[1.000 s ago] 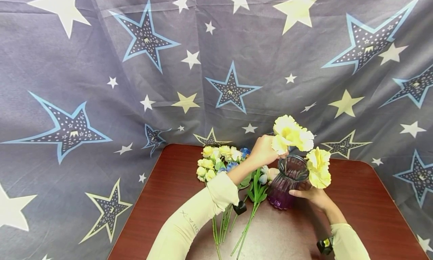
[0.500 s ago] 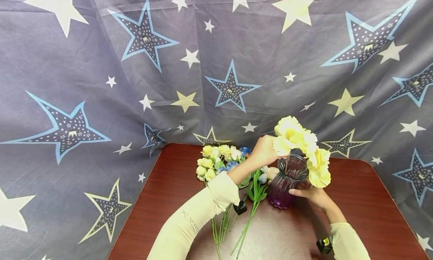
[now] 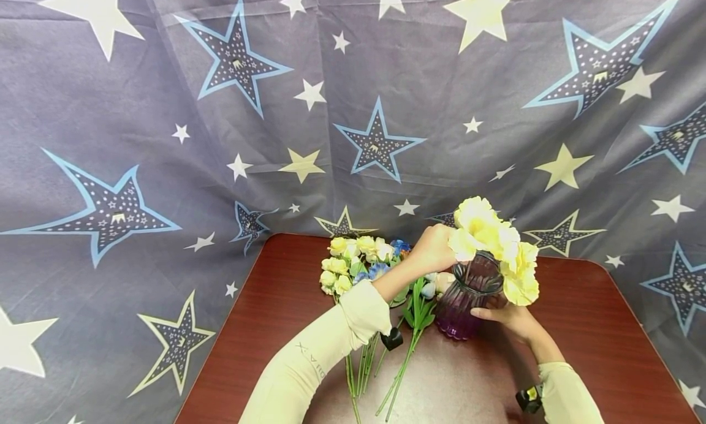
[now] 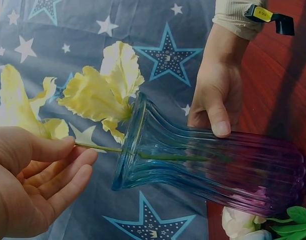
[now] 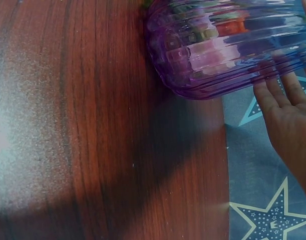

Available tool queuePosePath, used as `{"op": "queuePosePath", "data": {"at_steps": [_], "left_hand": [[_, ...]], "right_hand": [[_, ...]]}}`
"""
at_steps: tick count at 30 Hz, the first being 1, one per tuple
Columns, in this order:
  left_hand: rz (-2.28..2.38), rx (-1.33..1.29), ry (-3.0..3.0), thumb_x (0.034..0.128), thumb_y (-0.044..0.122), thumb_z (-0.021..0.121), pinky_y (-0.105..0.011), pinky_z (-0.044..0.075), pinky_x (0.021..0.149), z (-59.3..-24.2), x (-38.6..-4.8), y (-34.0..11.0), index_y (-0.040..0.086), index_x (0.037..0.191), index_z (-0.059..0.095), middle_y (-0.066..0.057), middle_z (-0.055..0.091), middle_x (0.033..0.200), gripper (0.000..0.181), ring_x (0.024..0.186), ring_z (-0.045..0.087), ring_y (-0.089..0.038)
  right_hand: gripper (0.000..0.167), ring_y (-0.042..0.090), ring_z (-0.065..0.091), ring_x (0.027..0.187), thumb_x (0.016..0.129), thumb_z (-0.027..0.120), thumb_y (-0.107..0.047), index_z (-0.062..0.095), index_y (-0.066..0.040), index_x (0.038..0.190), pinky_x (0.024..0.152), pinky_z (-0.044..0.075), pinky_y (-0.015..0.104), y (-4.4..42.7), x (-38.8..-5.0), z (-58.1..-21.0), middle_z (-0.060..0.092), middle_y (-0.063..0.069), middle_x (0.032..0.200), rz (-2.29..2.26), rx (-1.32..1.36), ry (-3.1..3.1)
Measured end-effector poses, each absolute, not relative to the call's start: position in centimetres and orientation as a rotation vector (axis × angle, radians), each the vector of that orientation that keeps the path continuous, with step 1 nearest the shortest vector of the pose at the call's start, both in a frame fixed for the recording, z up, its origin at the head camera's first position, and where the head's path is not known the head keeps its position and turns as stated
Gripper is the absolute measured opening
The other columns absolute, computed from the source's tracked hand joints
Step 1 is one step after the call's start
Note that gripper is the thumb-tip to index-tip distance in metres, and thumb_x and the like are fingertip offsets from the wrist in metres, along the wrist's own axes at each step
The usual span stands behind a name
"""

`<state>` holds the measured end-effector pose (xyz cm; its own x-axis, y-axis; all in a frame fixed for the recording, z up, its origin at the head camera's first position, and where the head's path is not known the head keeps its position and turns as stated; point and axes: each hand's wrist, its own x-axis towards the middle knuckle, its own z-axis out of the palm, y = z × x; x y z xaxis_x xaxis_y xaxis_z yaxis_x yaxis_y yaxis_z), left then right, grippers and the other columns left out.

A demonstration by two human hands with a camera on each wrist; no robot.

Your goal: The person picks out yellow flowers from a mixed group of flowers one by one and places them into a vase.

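Observation:
A ribbed glass vase [image 3: 462,307], blue at the mouth and purple at the base, stands on the table. My left hand [image 3: 434,250] is beside its mouth; in the left wrist view the left hand [image 4: 40,185] pinches a thin green stem [image 4: 105,148] between thumb and finger, and the stem reaches through the mouth into the glass. Large yellow blooms [image 3: 477,225] top it. Another yellow flower [image 3: 520,277] leans over the rim's right side. The right hand [image 3: 510,320] grips the vase's side, its fingers along the glass [image 5: 208,55] in the right wrist view.
Left of the vase, yellow roses [image 3: 336,266] and blue flowers [image 3: 379,269] lie on the brown table [image 3: 292,283], their stems toward the front. Green leaves [image 3: 420,310] lie close to the vase's base. A star-patterned cloth [image 3: 265,136] hangs behind the table.
The yellow blooms by my left hand have moved right and down, closer to the vase's mouth and against the other yellow flower. The right hand keeps its place on the vase.

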<state>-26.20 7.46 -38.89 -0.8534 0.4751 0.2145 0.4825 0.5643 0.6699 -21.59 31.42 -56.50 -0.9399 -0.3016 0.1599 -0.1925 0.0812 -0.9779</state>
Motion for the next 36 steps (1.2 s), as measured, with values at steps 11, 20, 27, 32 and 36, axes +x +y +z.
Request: {"op": "queuePosePath", "data": {"at_steps": [11,20,27,32,36], "left_hand": [[-1.092,-0.896,-2.822,0.0838,0.015,0.082,-0.015,0.036,0.055,-39.3,-26.5,7.9,0.015,0.064,0.052,0.006,0.049,0.06,0.035,0.057,0.045,-0.009],[-1.009,-0.798,-2.849,0.0843,0.021,0.08,-0.014,0.037,0.055,-39.6,-26.5,8.1,0.019,0.06,0.047,0.007,0.049,0.058,0.042,0.056,0.048,-0.009],[-1.01,-0.752,-2.872,0.087,0.027,0.079,-0.014,0.042,0.057,-39.8,-26.8,8.3,0.014,0.07,0.067,0.003,0.066,0.066,0.025,0.063,0.06,-0.011],[-0.963,-0.717,-2.866,0.0862,0.028,0.08,-0.019,0.052,0.066,-40.1,-27.0,8.5,0.012,0.081,0.076,0.0,0.076,0.079,0.017,0.078,0.072,-0.016],[-0.994,-0.659,-2.881,0.0847,0.028,0.081,-0.022,0.055,0.071,-40.4,-27.1,8.6,0.014,0.082,0.077,0.001,0.078,0.081,0.015,0.084,0.074,-0.017]], "right_hand": [[0.081,-0.012,0.05,0.124,0.082,0.076,0.011,0.038,-0.011,0.15,0.097,0.044,0.01,31.3,-21.4,-56.4,0.053,-0.021,0.137,-2.027,-0.512,2.237],[0.079,-0.009,0.053,0.124,0.083,0.075,0.012,0.036,-0.003,0.149,0.097,0.046,0.011,31.4,-21.6,-56.5,0.055,-0.018,0.135,-2.016,-0.539,2.253],[0.081,-0.012,0.05,0.124,0.083,0.077,0.008,0.035,-0.006,0.151,0.098,0.044,0.009,31.4,-21.7,-56.5,0.052,-0.021,0.137,-1.988,-0.493,2.281],[0.075,-0.008,0.058,0.119,0.082,0.077,0.011,0.041,-0.003,0.146,0.096,0.049,0.013,31.2,-21.6,-56.4,0.061,-0.02,0.129,-2.062,-0.449,2.212],[0.064,-0.005,0.063,0.114,0.082,0.075,0.011,0.049,0.004,0.14,0.093,0.052,0.015,31.2,-21.6,-56.3,0.067,-0.02,0.121,-2.053,-0.429,2.213]]}}
